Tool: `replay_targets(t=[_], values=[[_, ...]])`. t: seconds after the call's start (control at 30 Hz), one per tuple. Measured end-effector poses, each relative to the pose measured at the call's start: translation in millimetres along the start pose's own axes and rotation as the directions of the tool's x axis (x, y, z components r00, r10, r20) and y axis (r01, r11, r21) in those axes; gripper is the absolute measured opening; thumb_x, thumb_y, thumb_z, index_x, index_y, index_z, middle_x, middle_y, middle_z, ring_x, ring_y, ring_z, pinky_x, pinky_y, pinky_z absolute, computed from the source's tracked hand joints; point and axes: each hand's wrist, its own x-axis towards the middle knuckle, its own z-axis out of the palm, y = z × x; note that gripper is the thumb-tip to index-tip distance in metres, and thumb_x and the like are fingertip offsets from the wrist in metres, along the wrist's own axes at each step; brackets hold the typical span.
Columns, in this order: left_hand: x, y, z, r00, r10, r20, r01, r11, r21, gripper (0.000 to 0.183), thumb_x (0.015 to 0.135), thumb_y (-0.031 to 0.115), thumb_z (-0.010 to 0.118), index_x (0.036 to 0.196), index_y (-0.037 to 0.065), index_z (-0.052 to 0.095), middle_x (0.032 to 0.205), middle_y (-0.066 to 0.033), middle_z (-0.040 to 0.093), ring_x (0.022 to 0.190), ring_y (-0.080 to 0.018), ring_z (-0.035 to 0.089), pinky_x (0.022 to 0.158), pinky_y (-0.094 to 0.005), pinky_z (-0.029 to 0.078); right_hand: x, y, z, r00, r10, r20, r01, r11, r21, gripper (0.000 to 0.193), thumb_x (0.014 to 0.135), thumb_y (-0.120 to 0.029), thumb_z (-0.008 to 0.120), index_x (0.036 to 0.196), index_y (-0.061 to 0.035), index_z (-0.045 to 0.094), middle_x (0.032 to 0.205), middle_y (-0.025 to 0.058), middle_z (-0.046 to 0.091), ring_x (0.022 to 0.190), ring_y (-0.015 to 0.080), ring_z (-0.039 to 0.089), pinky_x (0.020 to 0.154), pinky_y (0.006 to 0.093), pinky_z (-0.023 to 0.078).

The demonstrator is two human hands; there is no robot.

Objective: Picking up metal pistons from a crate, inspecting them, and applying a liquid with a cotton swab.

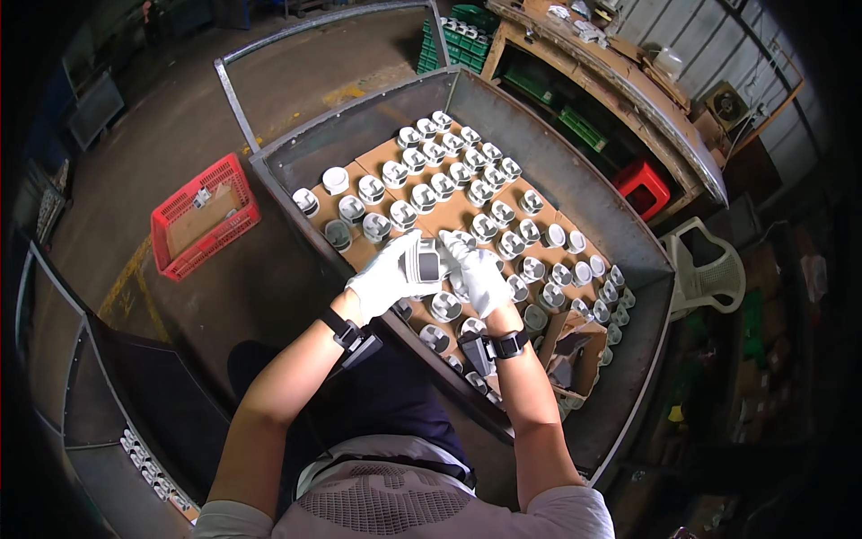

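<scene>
My left hand [386, 278], in a white glove, is closed around a metal engine piston [424, 263] with a dark patch on its skirt and grooves by its crown. On the piston's right side my right hand [480, 277], also gloved, has its fingers curled in against it; its fingertips are partly hidden. Both hands are held over a large metal bin [575, 225]. Rows of similar pistons [394, 173] stand inside it on brown cardboard [456, 212]. A few, such as the pale piston [335, 181], show a smooth round top.
An open cardboard box [579, 340] with dark pieces stands in the bin's near right corner. Left of the bin, a red plastic crate [163, 235] sits on the floor. To the right are a white plastic chair [709, 265], a red stool [642, 187] and a cluttered wooden workbench [593, 63].
</scene>
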Motion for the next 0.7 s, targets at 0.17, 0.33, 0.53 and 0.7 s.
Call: replay_targets(t=[0.17, 0.33, 0.53, 0.7], values=[[0.9, 11.1, -2.1, 0.992, 0.087, 0.095, -0.105, 0.974, 0.201, 0.089, 0.076, 0.004, 0.085, 0.147, 0.000, 0.031, 0.131, -0.0106, 0.056, 0.116, -0.0168, 0.059, 0.096, -0.0335, 0.055, 20.2, 29.7, -36.1, 0.897, -0.439, 0.058, 0.372, 0.678, -0.634, 0.030, 0.099, -0.010, 0.051, 0.125, -0.0034, 0.066, 0.102, 0.0157, 0.072, 0.094, 0.0286, 0.069, 0.083, 0.0362, 0.054], [1.3, 8.0, -7.8, 0.997, 0.059, 0.053, -0.058, 0.998, -0.016, 0.082, 0.076, 0.000, 0.083, 0.144, 0.000, 0.037, 0.127, -0.0070, 0.058, 0.114, -0.0162, 0.060, 0.096, -0.0337, 0.055, 0.5, 10.0, -26.2, 0.960, -0.249, -0.130, 0.188, 0.913, -0.362, 0.022, 0.098, -0.013, 0.059, 0.113, -0.0031, 0.071, 0.104, 0.0141, 0.073, 0.091, 0.0251, 0.070, 0.079, 0.0349, 0.053], [9.1, 13.2, -1.2, 0.995, -0.065, 0.076, 0.083, 0.962, -0.259, 0.075, 0.078, 0.003, 0.082, 0.140, 0.002, 0.039, 0.126, -0.0079, 0.058, 0.112, -0.0171, 0.062, 0.093, -0.0358, 0.057, 10.8, 40.9, -51.5, 0.879, -0.462, 0.114, 0.366, 0.503, -0.783, 0.023, 0.097, -0.016, 0.062, 0.112, -0.0019, 0.071, 0.088, 0.0057, 0.073, 0.069, 0.0143, 0.063, 0.063, 0.0305, 0.049], [0.4, 14.7, -19.5, 0.962, 0.218, 0.164, -0.227, 0.973, 0.041, 0.079, 0.077, 0.003, 0.081, 0.141, 0.008, 0.034, 0.130, -0.0143, 0.055, 0.110, -0.0240, 0.063, 0.085, -0.0364, 0.058, -17.1, -2.8, -29.7, 0.964, -0.240, -0.114, 0.183, 0.912, -0.366, 0.025, 0.098, -0.019, 0.063, 0.115, -0.0017, 0.071, 0.083, 0.0011, 0.071, 0.064, 0.0048, 0.053, 0.058, 0.0240, 0.044]])
